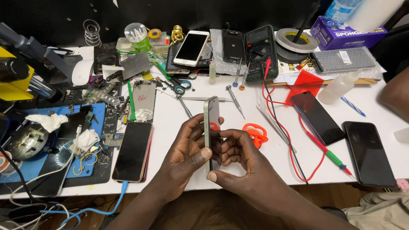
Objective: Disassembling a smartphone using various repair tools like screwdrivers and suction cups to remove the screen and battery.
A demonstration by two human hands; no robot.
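Both my hands hold a pale green smartphone [210, 115] upright on its edge, above the front middle of the white table [170, 115]. My left hand [187, 149] grips its left side, thumb on the lower edge. My right hand [240, 157] wraps the right side, with the thumb at the phone's bottom corner. An orange suction cup [254, 132] lies on the table just behind my right hand. A second orange piece shows partly behind the phone.
A dark phone with a red rim [133, 151] lies left, beside a blue work mat [55, 140] with parts. Two black phones [317, 117] [368, 153], red and black probe leads [294, 140], screwdrivers [234, 100], a multimeter [260, 51], a white phone [191, 47], tape rolls and a squeeze bottle [338, 87] crowd the table.
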